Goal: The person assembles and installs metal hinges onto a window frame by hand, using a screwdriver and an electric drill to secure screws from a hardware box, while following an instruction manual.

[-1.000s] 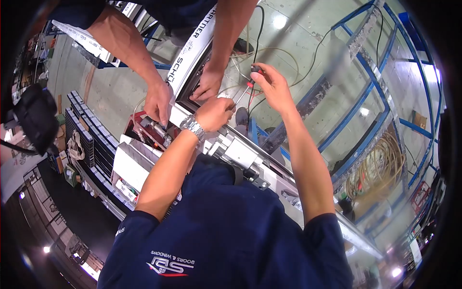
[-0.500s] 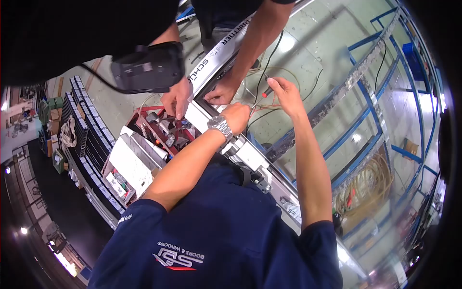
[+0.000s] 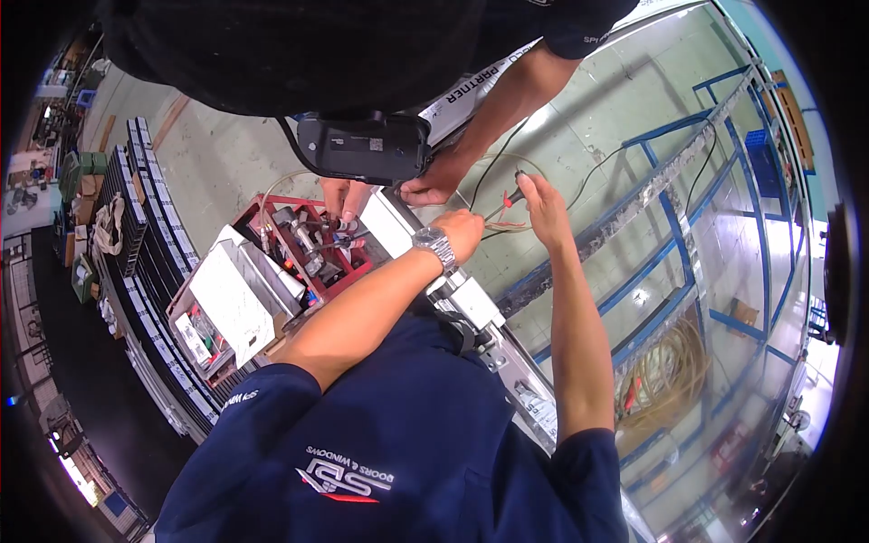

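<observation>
My left hand point(image 3: 462, 233), with a metal watch point(image 3: 434, 246) on its wrist, is closed at the edge of the white metal frame point(image 3: 387, 226). Whatever its fingers hold is hidden. Thin orange-brown strands point(image 3: 511, 223) show just beyond its fingertips. To the right, my right hand point(image 3: 543, 206) grips a slim screwdriver-like tool point(image 3: 516, 195) with a dark handle and red end, over the opening beside the frame. A co-worker's hands point(image 3: 427, 188) are across from mine, one at the frame and the other above the toolbox. A black device point(image 3: 362, 147) at the co-worker's head covers part of the frame.
A red toolbox point(image 3: 312, 249) full of tools stands at the left, beside a white bin point(image 3: 231, 303) with papers. Dark profiles point(image 3: 167, 213) are stacked further left. Blue metal racking point(image 3: 652, 244) and a coil of yellowish hose point(image 3: 665, 376) lie to the right.
The view has shifted, and the co-worker's head and black device have moved right, covering the frame's corner. My right hand still holds the tool, now slightly lower. My left hand stays closed.
</observation>
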`<state>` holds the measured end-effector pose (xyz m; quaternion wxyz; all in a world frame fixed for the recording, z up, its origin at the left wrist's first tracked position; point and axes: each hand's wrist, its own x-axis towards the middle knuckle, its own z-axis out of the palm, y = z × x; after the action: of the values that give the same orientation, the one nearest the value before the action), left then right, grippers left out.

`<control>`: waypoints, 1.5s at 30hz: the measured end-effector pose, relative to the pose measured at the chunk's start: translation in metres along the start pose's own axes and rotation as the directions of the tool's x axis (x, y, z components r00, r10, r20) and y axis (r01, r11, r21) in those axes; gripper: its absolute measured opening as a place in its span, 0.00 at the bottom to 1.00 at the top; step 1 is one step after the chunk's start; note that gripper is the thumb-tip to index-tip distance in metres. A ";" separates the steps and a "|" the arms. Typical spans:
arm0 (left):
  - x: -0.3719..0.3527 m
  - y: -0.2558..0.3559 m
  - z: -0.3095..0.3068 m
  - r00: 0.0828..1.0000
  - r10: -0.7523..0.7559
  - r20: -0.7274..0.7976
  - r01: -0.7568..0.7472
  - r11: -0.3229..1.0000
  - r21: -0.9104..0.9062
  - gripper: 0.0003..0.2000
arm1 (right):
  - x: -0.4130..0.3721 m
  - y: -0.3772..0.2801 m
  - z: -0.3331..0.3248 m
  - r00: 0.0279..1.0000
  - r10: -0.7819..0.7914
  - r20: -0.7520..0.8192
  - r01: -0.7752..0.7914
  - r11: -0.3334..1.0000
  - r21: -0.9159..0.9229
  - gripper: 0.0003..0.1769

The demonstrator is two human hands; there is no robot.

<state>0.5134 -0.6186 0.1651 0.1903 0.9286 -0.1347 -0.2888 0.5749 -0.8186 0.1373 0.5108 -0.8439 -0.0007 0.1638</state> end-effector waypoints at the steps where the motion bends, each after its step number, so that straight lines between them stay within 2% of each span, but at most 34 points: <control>1: 0.000 0.001 -0.001 1.000 0.002 -0.007 -0.002 1.000 -0.007 0.11 | -0.003 0.002 0.001 0.999 0.034 0.024 -0.034 0.999 0.027 0.29; 4: -0.006 0.004 -0.007 0.993 0.028 -0.111 -0.033 0.998 -0.045 0.09 | -0.013 0.004 0.012 0.995 -0.050 -0.092 0.077 0.944 0.322 0.28; 6: -0.011 0.006 -0.004 0.980 0.056 -0.190 -0.075 0.993 -0.093 0.08 | -0.024 -0.004 0.015 0.987 -0.005 -0.160 0.078 0.888 0.453 0.28; 8: -0.013 0.007 -0.001 0.962 0.084 -0.261 -0.128 0.980 -0.155 0.08 | -0.034 -0.017 0.011 0.976 0.023 -0.216 0.105 0.819 0.564 0.28; 10: -0.024 0.012 0.002 0.905 0.092 -0.415 -0.204 0.950 -0.234 0.07 | -0.044 -0.023 0.007 0.964 0.039 -0.263 0.149 0.741 0.655 0.29; 11: -0.032 0.017 -0.002 0.867 0.090 -0.490 -0.246 0.932 -0.265 0.07 | -0.046 -0.022 0.006 0.954 0.035 -0.297 0.176 0.737 0.653 0.33; 14: -0.065 0.022 -0.023 0.885 0.037 -0.465 -0.195 0.935 -0.296 0.09 | -0.056 -0.021 -0.007 0.986 0.002 -0.167 0.136 0.569 0.811 0.38; 15: -0.077 0.021 -0.027 0.879 0.050 -0.475 -0.217 0.927 -0.305 0.09 | -0.059 -0.022 -0.011 0.992 -0.064 -0.109 0.126 0.549 0.827 0.40; 18: -0.119 0.003 -0.030 0.873 0.061 -0.483 -0.258 0.899 -0.353 0.10 | -0.052 -0.030 -0.013 0.995 0.086 -0.054 -0.023 0.709 0.705 0.35; 19: -0.134 -0.005 -0.030 0.881 0.051 -0.470 -0.257 0.886 -0.386 0.09 | -0.051 -0.038 -0.006 0.999 -0.012 -0.045 0.036 0.815 0.578 0.29; 20: -0.147 -0.013 -0.028 0.890 0.043 -0.454 -0.256 0.872 -0.418 0.09 | -0.051 -0.052 0.002 1.000 0.007 0.030 -0.021 0.876 0.482 0.25; 22: -0.168 -0.033 -0.012 0.872 0.033 -0.489 -0.265 0.871 -0.413 0.09 | -0.043 -0.069 0.029 0.968 -0.100 0.230 0.037 0.964 0.263 0.22; 24: -0.182 -0.046 0.005 0.853 0.024 -0.522 -0.275 0.870 -0.408 0.08 | -0.027 -0.069 0.062 0.842 -0.313 0.439 0.242 0.947 0.210 0.20; 26: -0.190 -0.054 0.016 0.829 0.016 -0.560 -0.287 0.871 -0.399 0.07 | -0.019 -0.075 0.088 0.747 -0.409 0.525 0.496 0.868 -0.031 0.19; 29: -0.199 -0.054 0.021 0.807 -0.043 -0.589 -0.278 0.852 -0.443 0.07 | -0.006 -0.060 0.139 0.750 -0.299 0.591 0.573 0.740 -0.352 0.24; 31: -0.204 -0.052 0.022 0.807 -0.088 -0.583 -0.253 0.841 -0.478 0.07 | -0.007 -0.062 0.147 0.736 -0.350 0.579 0.626 0.678 -0.386 0.25; 39: -0.212 -0.055 0.032 0.831 -0.200 -0.520 -0.147 0.821 -0.551 0.08 | 0.007 -0.066 0.163 0.750 -0.427 0.505 0.631 0.691 -0.353 0.22; 45: -0.202 -0.057 0.033 0.821 -0.184 -0.540 -0.198 0.796 -0.572 0.10 | 0.011 -0.060 0.163 0.769 -0.435 0.468 0.621 0.682 -0.387 0.19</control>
<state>0.3416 -0.5038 0.2134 0.5090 0.8600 0.0245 -0.0246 0.5506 -0.6476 0.1170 0.2798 -0.8702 -0.3798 0.1425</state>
